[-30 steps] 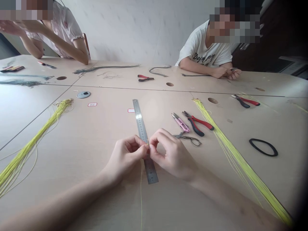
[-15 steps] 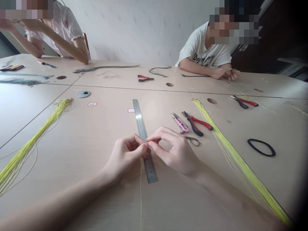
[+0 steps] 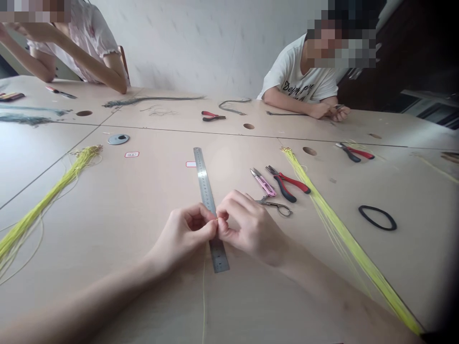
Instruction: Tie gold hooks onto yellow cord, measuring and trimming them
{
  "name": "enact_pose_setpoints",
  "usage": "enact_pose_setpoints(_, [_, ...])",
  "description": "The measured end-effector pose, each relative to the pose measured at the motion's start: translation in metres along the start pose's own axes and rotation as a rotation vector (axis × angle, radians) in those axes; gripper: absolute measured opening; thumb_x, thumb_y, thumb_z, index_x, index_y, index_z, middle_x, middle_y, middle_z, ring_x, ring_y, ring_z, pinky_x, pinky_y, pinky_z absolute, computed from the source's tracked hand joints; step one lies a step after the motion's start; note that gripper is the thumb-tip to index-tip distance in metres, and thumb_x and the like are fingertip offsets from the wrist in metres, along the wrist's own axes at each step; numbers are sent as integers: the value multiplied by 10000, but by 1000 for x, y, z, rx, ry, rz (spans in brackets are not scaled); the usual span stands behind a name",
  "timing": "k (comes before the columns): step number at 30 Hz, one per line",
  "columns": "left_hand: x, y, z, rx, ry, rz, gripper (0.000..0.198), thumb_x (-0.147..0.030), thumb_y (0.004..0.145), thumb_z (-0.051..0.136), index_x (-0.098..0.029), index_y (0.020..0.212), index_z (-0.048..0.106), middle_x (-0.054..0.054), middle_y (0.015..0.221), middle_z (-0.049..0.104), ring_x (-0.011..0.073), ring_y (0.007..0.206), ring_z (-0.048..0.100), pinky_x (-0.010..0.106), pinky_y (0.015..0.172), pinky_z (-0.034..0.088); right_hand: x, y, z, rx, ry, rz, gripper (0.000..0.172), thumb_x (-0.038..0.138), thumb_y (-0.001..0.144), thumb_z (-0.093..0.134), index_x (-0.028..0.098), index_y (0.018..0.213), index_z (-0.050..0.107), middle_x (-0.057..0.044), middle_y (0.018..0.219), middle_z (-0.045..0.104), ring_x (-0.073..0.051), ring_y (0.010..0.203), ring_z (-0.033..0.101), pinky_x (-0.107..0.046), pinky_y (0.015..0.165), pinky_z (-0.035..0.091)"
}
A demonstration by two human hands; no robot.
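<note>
Two bare hands meet over a steel ruler (image 3: 205, 177): the left hand (image 3: 182, 236) and the right hand (image 3: 251, 229) are close together, their fingertips (image 3: 212, 224) pressed in a tight pinch on a thin yellow cord (image 3: 204, 296) with a tiny gold-coloured bit (image 3: 217, 219) at the pinch, too small to make out. The cord drops from the fingers toward the person, and the ruler runs beneath them across the worktop (image 3: 118, 229). Just right of the right hand's fingers lie small scissors (image 3: 276, 208), pink thread snips (image 3: 263, 182) and red-and-black pliers (image 3: 287, 184). Farther right of the fingers are a long bundle of yellow cords (image 3: 344, 239) and a black rubber band (image 3: 377, 218), with a second yellow bundle (image 3: 46, 200) well left of them. Far ahead of the fingers, a co-worker's hands (image 3: 333, 112) work at a dark cord (image 3: 287, 113)
</note>
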State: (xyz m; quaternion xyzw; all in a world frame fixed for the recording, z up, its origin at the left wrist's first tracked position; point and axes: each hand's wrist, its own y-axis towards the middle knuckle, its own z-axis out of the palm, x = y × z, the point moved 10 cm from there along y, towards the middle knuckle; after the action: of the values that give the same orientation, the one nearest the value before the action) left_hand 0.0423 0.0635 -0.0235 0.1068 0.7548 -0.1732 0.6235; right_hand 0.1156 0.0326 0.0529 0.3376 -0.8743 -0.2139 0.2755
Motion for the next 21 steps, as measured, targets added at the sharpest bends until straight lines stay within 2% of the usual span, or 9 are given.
enact_pose_setpoints(2, [-1, 0, 0, 7, 9, -3, 178, -282, 736, 575, -153, 615, 558, -18, 586, 562, 99, 567, 498, 193, 517, 384, 10, 1, -4, -18, -152, -113, 142, 106, 812, 461, 159, 690, 513, -27, 673, 551, -136, 615, 465, -275, 604, 412])
enact_pose_setpoints(4, [0, 0, -1, -6, 5, -21, 180, -287, 723, 581, -159, 599, 554, -16, 578, 567, 107, 559, 505, 197, 507, 383, 6, 3, -12, -23, -256, -143, 173, 111, 827, 442, 159, 689, 535, -26, 659, 566, -142, 615, 487, -283, 633, 418])
enact_pose_setpoints(6, [0, 0, -3, -24, -1, -38, 173, -277, 713, 584, -166, 584, 552, -9, 583, 587, 118, 563, 522, 201, 510, 392, -26, 7, -30, -20, -367, 32, 184, 146, 852, 429, 162, 730, 566, -41, 726, 594, -150, 662, 531, -286, 674, 427])
enact_pose_setpoints(9, [0, 0, -5, -42, -8, -33, 166, -271, 705, 596, -174, 575, 560, 1, 598, 610, 129, 577, 536, 205, 514, 401, -109, -12, -64, 63, -548, 610, 195, 229, 873, 430, 175, 825, 611, -85, 917, 605, -192, 827, 572, -305, 735, 432])
enact_pose_setpoints(10, [-1, 0, -5, -44, -12, -25, 165, -271, 702, 602, -176, 574, 563, 3, 598, 611, 132, 578, 537, 207, 512, 404, -127, -20, -71, 100, -580, 709, 211, 226, 869, 429, 168, 822, 626, -101, 918, 607, -218, 870, 571, -324, 752, 430])
enact_pose_setpoints(12, [-2, 1, -5, -48, -19, -13, 155, -264, 694, 611, -178, 573, 569, 5, 595, 613, 138, 578, 544, 212, 516, 415, -152, -34, -79, 159, -607, 824, 206, 247, 844, 467, 148, 825, 646, -133, 908, 611, -257, 906, 570, -353, 749, 436])
enact_pose_setpoints(14, [-2, 0, -6, -52, -26, -1, 138, -247, 690, 614, -180, 576, 574, 2, 601, 619, 141, 589, 559, 216, 534, 434, -166, -44, -80, 204, -607, 884, 233, 300, 822, 500, 129, 842, 656, -158, 904, 613, -275, 897, 578, -361, 722, 447])
enact_pose_setpoints(18, [-4, -1, -7, -58, -41, 5, 119, -219, 699, 603, -186, 588, 577, -12, 604, 617, 132, 597, 564, 210, 555, 446, -175, -56, -81, 247, -620, 975, 360, 394, 830, 471, 105, 963, 641, -206, 1039, 580, -298, 1005, 550, -381, 763, 447])
enact_pose_setpoints(21, [-3, -2, -7, -63, -57, -11, 126, -211, 714, 588, -185, 591, 571, -27, 591, 603, 118, 588, 556, 201, 552, 437, -180, -62, -79, 315, -614, 1032, 395, 437, 808, 481, 100, 918, 656, -223, 1025, 591, -320, 964, 569, -394, 722, 454])
